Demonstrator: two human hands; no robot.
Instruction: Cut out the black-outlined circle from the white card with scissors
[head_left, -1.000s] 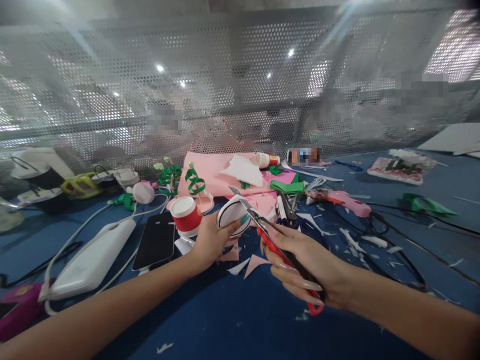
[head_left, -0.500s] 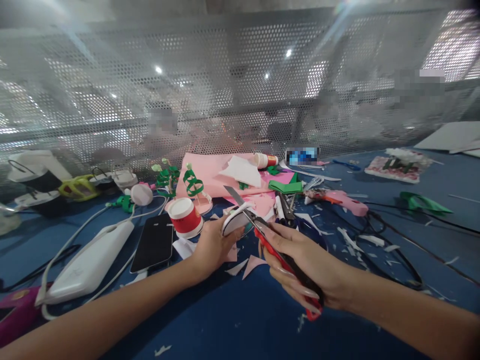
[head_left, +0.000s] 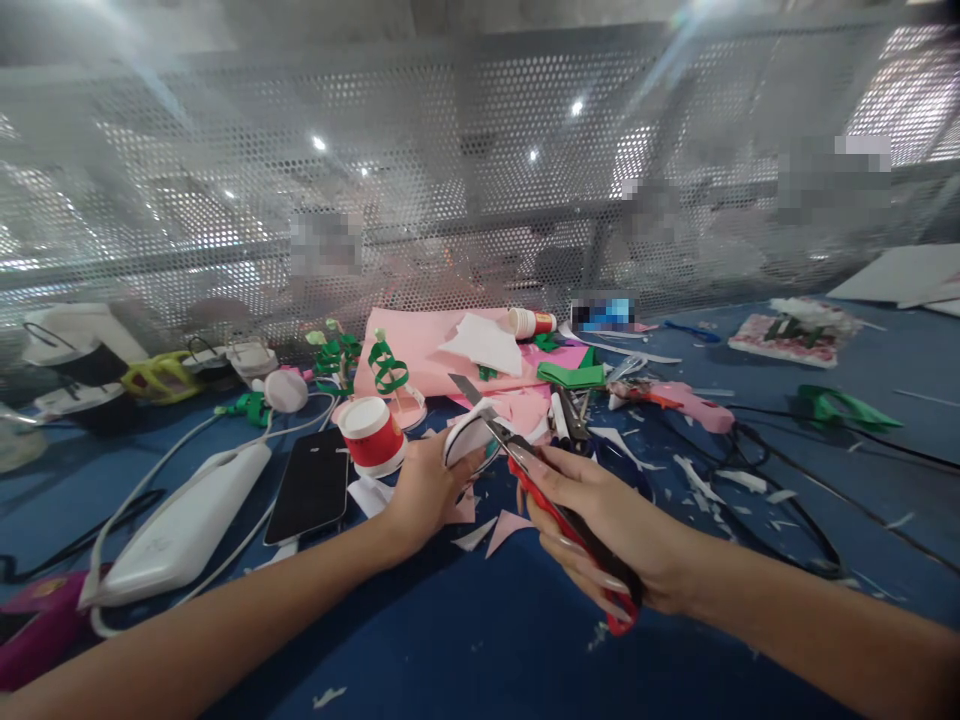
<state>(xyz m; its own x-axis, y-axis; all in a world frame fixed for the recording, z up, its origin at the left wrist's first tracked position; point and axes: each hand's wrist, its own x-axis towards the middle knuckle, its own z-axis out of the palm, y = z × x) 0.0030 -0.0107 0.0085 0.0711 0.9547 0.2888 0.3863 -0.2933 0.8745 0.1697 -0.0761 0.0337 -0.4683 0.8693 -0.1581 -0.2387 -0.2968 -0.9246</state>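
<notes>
My left hand (head_left: 429, 492) is closed on a small white piece with a dark line along its edge (head_left: 466, 437), perhaps cut from a paper cup; its lower part is hidden by the fingers. In my right hand (head_left: 600, 525) are red-handled scissors (head_left: 551, 505), gripped by the handles. Their blades lie across the white piece, one behind it and pointing up and left. Just left of my left hand stands a red and white paper cup (head_left: 373, 437). Pink and white paper scraps (head_left: 506, 530) lie below the blades on the blue table (head_left: 465, 640).
A black phone (head_left: 311, 482) and a white power bank (head_left: 184, 525) with cables lie on the left. Behind are pink paper (head_left: 405, 335), stacked paper cups (head_left: 531, 322) and green spiral stems (head_left: 388, 370). A pink glue gun (head_left: 694, 402) lies right, with a cord.
The white piece has turned slightly in my left hand, showing more of its inner curve. My right hand and the scissors are almost unmoved.
</notes>
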